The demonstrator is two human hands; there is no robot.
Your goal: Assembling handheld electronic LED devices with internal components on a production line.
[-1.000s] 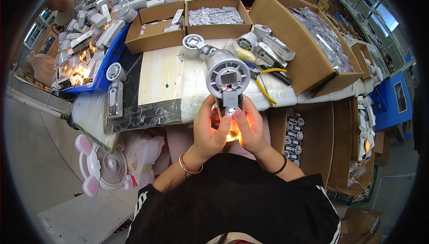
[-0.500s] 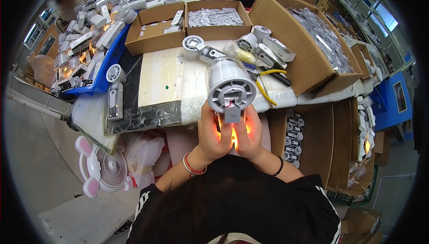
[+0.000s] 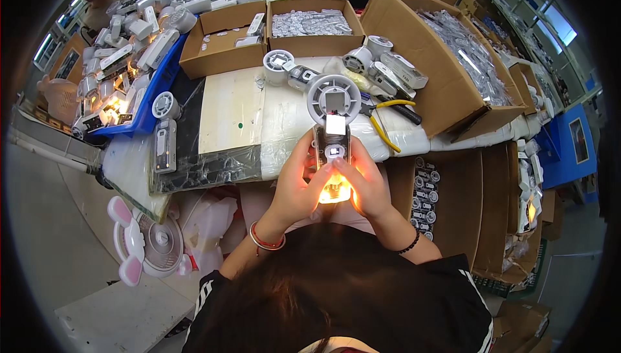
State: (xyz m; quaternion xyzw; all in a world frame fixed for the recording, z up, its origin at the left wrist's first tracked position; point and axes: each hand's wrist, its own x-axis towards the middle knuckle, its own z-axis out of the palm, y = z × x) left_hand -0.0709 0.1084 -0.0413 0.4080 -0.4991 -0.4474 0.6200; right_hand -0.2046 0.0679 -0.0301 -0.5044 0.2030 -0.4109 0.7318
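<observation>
Two hands hold one small handheld fan (image 3: pixel 332 134) in the head view, upright above the person's lap at the near edge of the worktop (image 3: pixel 246 113). Left hand (image 3: pixel 299 188) wraps the lower left side of the handle, fingers closed on it. Right hand (image 3: pixel 369 187) grips the lower right side, thumb up on the front. An orange light (image 3: pixel 335 192) glows at the handle base between the palms. The fan's round white head sits above the hands, over the worktop's white sheet.

Yellow-handled pliers (image 3: pixel 386 115) lie just right of the fan head. More fan parts (image 3: pixel 381 68) are piled behind them. Two open cardboard boxes (image 3: pixel 223 42) stand at the far side, a big carton of bagged parts (image 3: pixel 453 55) to the right. A blue tray (image 3: pixel 139 94) of units sits left. A pink-eared white fan (image 3: pixel 152 244) lies below the worktop, left.
</observation>
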